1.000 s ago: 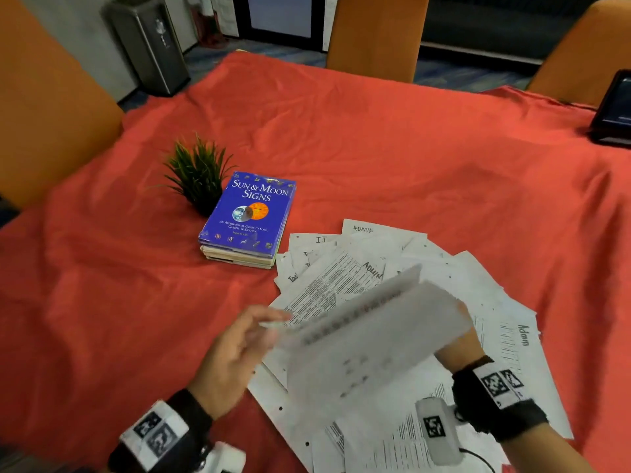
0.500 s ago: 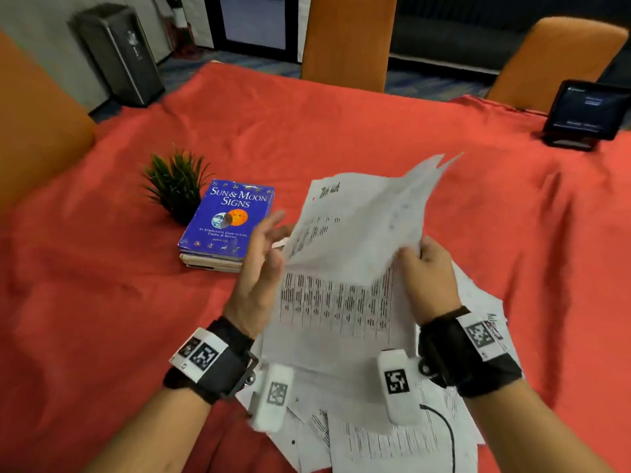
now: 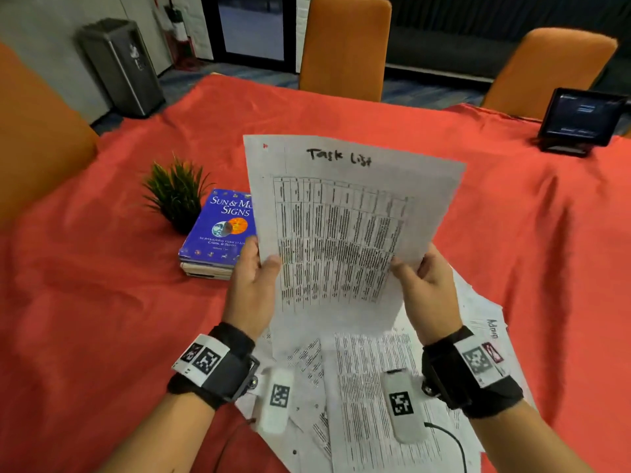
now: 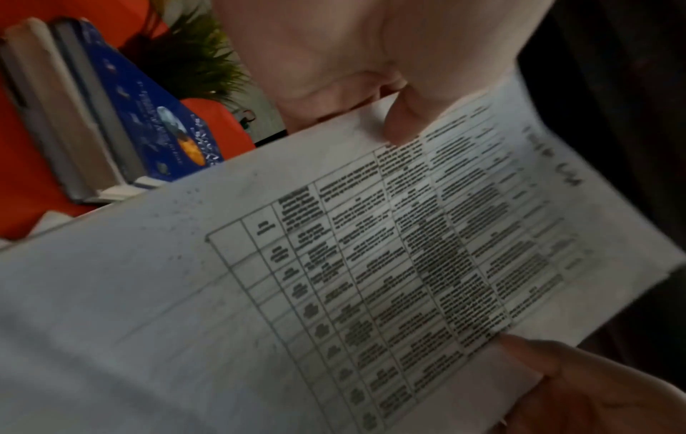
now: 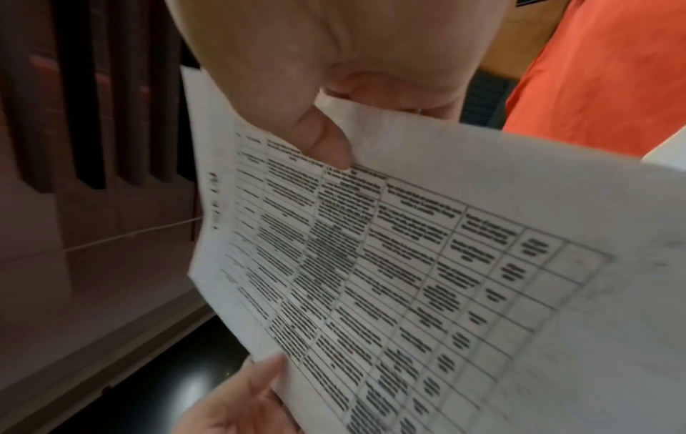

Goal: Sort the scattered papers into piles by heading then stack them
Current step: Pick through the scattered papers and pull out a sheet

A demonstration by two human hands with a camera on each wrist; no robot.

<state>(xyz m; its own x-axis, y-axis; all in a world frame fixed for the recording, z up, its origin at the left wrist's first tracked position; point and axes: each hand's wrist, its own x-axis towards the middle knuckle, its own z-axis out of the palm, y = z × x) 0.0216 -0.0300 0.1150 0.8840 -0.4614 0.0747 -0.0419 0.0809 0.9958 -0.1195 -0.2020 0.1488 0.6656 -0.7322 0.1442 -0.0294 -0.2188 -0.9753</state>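
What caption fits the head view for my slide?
Both hands, left hand and right hand, hold up the Task List sheet above scattered papers.

A table under a red cloth carried everything. Scattered papers lay overlapping on its near side, one at the right edge headed "Admin". A small stack of books, a blue one titled "Sun & Moon Signs" on top, lay left of them, with a small green plant touching its far left corner. A tablet stood on a stand at the far right edge
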